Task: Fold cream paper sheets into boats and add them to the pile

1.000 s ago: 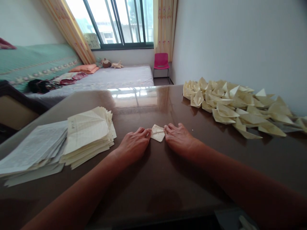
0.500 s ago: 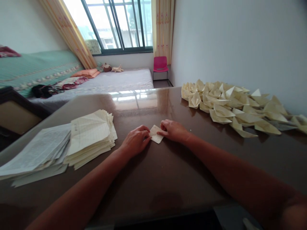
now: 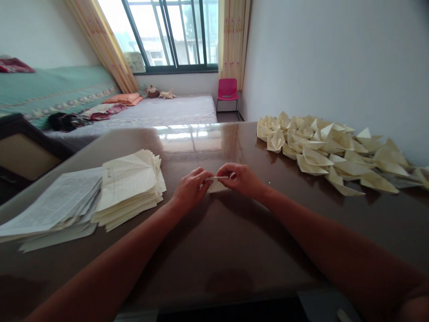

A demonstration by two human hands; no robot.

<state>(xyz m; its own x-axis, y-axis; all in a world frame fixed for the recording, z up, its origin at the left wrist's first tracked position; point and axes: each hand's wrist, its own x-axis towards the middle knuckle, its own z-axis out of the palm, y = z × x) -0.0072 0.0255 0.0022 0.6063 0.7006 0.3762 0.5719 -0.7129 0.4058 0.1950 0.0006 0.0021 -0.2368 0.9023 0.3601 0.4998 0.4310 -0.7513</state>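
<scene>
A small folded piece of cream paper is held between my two hands, just above the brown table. Its upper edge shows as a thin pale line, seen nearly edge-on. My left hand pinches the paper's left end between thumb and fingers. On the right end, my right hand grips it with the fingers curled and the thumb below. The fingertips hide parts of both ends.
At the left lie a stack of cream paper sheets and a stack of greyish printed sheets. Many folded paper boats are heaped at the right by the wall. Beyond the table stand a bed and a pink chair.
The folded paper lay flat as a diamond under my fingers; now it is raised and tilted edge-on. Both hands have turned to pinch its ends. The view has shifted slightly.
</scene>
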